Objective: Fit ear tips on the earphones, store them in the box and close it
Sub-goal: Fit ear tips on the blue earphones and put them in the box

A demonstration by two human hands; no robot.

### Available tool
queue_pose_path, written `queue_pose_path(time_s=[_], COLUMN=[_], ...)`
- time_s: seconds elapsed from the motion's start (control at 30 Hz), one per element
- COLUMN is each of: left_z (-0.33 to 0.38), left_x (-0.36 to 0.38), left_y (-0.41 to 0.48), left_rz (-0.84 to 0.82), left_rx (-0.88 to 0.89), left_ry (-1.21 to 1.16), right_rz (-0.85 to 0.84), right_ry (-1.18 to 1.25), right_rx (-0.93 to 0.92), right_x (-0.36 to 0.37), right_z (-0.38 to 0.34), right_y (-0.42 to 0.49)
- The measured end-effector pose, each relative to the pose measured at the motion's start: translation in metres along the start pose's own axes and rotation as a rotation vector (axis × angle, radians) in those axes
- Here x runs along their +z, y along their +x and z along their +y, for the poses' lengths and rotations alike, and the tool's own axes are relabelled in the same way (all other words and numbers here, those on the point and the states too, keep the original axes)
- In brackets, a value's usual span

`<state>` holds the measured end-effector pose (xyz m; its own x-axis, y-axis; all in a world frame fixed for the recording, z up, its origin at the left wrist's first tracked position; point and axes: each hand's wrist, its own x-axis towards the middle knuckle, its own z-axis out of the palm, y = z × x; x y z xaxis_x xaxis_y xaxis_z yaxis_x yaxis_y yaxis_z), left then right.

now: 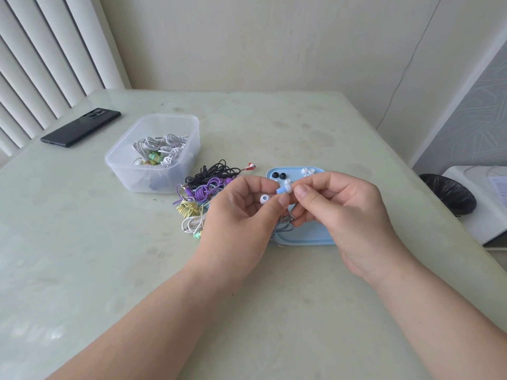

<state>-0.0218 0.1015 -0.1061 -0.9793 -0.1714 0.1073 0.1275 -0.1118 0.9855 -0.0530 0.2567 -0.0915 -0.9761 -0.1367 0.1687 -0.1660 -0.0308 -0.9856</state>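
Our forearms reach in over the pale table (pixel 109 242), and both hands meet just above the blue lid (pixel 307 238). Our left hand (pixel 241 215) curls its fingers and pinches the blue earbud (pixel 281 190), with a white ear tip (pixel 264 198) tucked beside the thumb. Our right hand (pixel 343 212) pinches the same bud from the other side, where a second white tip (pixel 287 183) sits at the nozzle; we cannot tell whether it is fully seated. We judge that a crooked push could pop that tip loose and send it rolling. The cable (pixel 285 227) dangling below could sweep the black ear tips (pixel 278 175) off the lid. Farther out, the pile of coiled earphones (pixel 203 187) could snag it. Beyond stands the clear plastic box (pixel 153 152), open and partly filled, then a phone (pixel 81 127).
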Motion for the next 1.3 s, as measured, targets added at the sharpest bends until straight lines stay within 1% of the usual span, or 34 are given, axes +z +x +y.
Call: queue_pose_path(time_s=[0.27,0.37,0.47,0.63,0.77,0.93,1.07,1.2,1.3], left_z=[0.000,0.000,0.000,0.003,0.005,0.006,0.008,0.005,0.006], left_x=[0.000,-0.001,-0.001,-0.004,-0.002,-0.001,-0.002,-0.002,-0.002], left_y=[0.001,0.001,0.000,-0.001,-0.004,-0.004,-0.003,-0.001,-0.001], left_rz=[-0.019,-0.006,0.002,0.018,-0.020,-0.030,-0.011,0.003,-0.007], left_rx=[0.012,0.010,0.010,0.025,0.022,0.030,0.036,0.041,0.029], left_ry=[-0.005,-0.001,0.003,0.021,0.039,0.085,0.052,0.056,0.049], right_rz=[0.013,-0.006,-0.026,-0.049,-0.044,-0.103,-0.155,-0.143,-0.185], right_ry=[0.053,0.067,0.044,-0.035,-0.091,0.022,0.074,-0.019,-0.094], right_rx=[0.010,0.058,0.086,0.051,0.046,0.162,0.167,0.119,0.104], right_x=[0.003,0.002,0.000,0.006,0.000,-0.005,-0.005,-0.005,-0.005], right_z=[-0.003,-0.001,-0.001,-0.004,-0.008,-0.003,-0.003,-0.002,-0.003], right_y=[-0.003,-0.002,-0.001,-0.005,-0.002,0.001,0.002,0.001,0.001])
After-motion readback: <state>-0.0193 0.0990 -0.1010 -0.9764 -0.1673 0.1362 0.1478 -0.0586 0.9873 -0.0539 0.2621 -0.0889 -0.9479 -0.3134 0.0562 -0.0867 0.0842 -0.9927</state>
